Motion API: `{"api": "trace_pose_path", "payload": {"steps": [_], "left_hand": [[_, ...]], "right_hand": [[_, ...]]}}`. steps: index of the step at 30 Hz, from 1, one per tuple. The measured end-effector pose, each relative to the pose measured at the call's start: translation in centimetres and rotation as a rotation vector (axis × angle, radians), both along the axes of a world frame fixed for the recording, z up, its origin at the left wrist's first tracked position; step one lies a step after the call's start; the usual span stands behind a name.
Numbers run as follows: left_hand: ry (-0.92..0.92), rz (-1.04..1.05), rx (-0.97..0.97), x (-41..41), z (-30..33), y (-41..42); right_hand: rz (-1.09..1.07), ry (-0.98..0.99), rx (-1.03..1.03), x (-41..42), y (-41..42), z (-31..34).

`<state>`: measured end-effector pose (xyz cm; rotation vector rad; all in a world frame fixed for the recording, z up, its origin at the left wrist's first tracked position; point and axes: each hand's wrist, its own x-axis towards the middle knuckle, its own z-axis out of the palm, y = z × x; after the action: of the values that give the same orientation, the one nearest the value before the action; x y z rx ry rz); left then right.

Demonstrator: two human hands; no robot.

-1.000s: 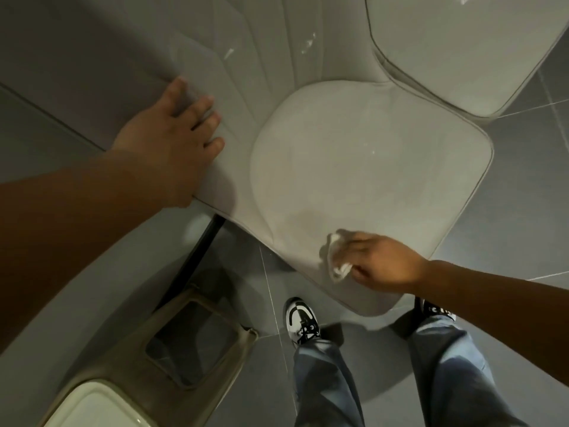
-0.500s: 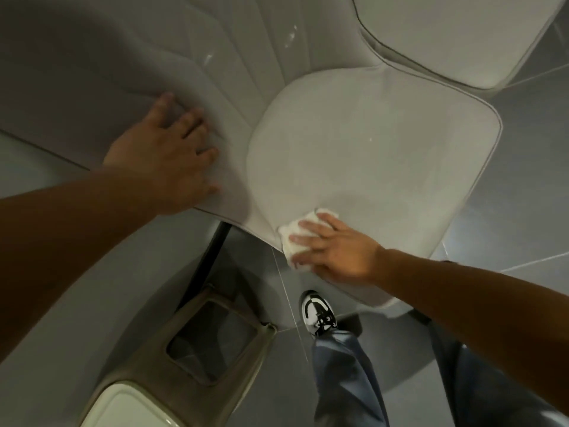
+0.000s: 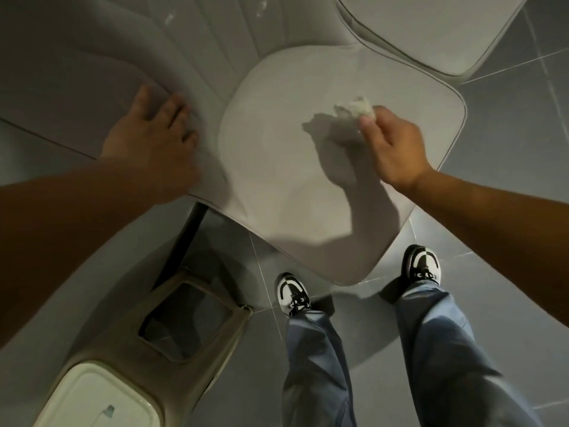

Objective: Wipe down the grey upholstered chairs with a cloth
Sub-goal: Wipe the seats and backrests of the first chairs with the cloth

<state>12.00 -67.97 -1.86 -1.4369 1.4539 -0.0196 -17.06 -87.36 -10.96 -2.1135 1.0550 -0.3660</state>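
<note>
A grey upholstered chair point(image 3: 277, 167) fills the middle of the view, its seat pale and its quilted backrest curving up to the left. My left hand point(image 3: 154, 143) lies flat on the backrest's edge, fingers spread. My right hand point(image 3: 391, 149) pinches a small crumpled white cloth point(image 3: 354, 107) and holds it over the right part of the seat, throwing a shadow on the cushion. A second grey chair seat point(image 3: 431, 29) shows at the top right.
A beige bin point(image 3: 197, 328) with an open swing-lid hole stands on the grey tiled floor at the lower left, beside the chair's dark leg point(image 3: 187, 229). My two feet in black-and-white trainers point(image 3: 292, 292) stand at the seat's front edge.
My right hand has carried the cloth from the seat's near front edge up and to the right across the cushion. My left hand has stayed on the backrest.
</note>
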Motion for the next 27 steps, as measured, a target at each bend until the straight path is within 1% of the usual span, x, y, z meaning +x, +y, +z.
{"api": "trace_pose_path", "payload": {"steps": [1,3,4,5,7,9,10,11,12,13,14,15,16,17,18,19,21,23,25,27], "left_hand": [[0.030,0.032,-0.007,-0.7,-0.5,0.2],[0.075,0.093,-0.027,-1.8,-1.4,0.5],[0.086,0.123,-0.050,-2.0,-1.7,0.4],[0.092,0.148,-0.080,-2.0,-1.9,0.2],[0.100,0.162,-0.127,-1.9,-2.4,-0.3],[0.108,0.151,-0.112,-1.9,-2.6,-0.6],[0.126,0.148,-0.113,-2.0,-2.7,-0.7],[0.158,0.149,-0.131,-2.3,-2.8,-0.9],[0.191,0.161,-0.151,-2.7,-2.9,-1.1],[0.227,0.179,-0.161,-3.3,-3.1,-1.1],[0.263,0.193,-0.158,-3.9,-3.5,-1.0],[0.294,0.197,-0.149,-4.6,-4.1,-0.7],[0.326,0.192,-0.155,-5.2,-4.8,-0.4],[0.365,0.183,-0.190,-5.5,-5.4,-0.2],[0.409,0.178,-0.257,-5.8,-6.0,-0.3],[0.459,0.173,-0.342,-6.2,-6.6,-0.5],[0.560,0.149,-0.481,-7.5,-7.9,-0.9],[0.629,0.152,-0.530,-9.3,-9.1,-1.4],[0.673,0.199,-0.566,-10.9,-10.2,-2.0],[0.685,0.249,-0.563,-12.0,-11.2,-2.4]], "right_hand": [[0.115,0.054,-0.070,1.1,-0.6,-0.7],[0.409,0.279,-0.207,2.2,-0.3,-3.2],[0.503,0.378,-0.236,2.1,0.5,-4.4],[0.551,0.411,-0.262,1.7,1.8,-5.3],[0.674,0.364,-0.301,-0.3,4.8,-6.2],[0.834,0.309,-0.326,-3.4,8.6,-6.3],[0.869,0.283,-0.280,-5.0,10.5,-6.0],[0.855,0.240,-0.194,-6.8,12.0,-5.6],[0.788,0.183,-0.073,-8.1,13.0,-4.9],[0.658,0.125,0.081,-8.8,13.3,-3.8],[0.484,0.083,0.241,-8.9,12.8,-2.6],[0.281,0.037,0.355,-8.7,11.7,-1.6],[0.086,-0.006,0.426,-8.3,10.0,-1.0],[-0.072,-0.054,0.413,-7.9,7.7,-0.7],[-0.168,-0.088,0.352,-7.4,5.1,-0.3],[-0.205,-0.095,0.270,-7.0,2.4,0.1],[-0.165,-0.033,0.139,-6.3,-2.5,0.1],[-0.035,0.121,0.020,-6.9,-5.3,-0.8],[0.146,0.289,-0.057,-8.0,-5.5,-2.2],[0.369,0.425,-0.154,-9.0,-2.9,-3.6]]}}
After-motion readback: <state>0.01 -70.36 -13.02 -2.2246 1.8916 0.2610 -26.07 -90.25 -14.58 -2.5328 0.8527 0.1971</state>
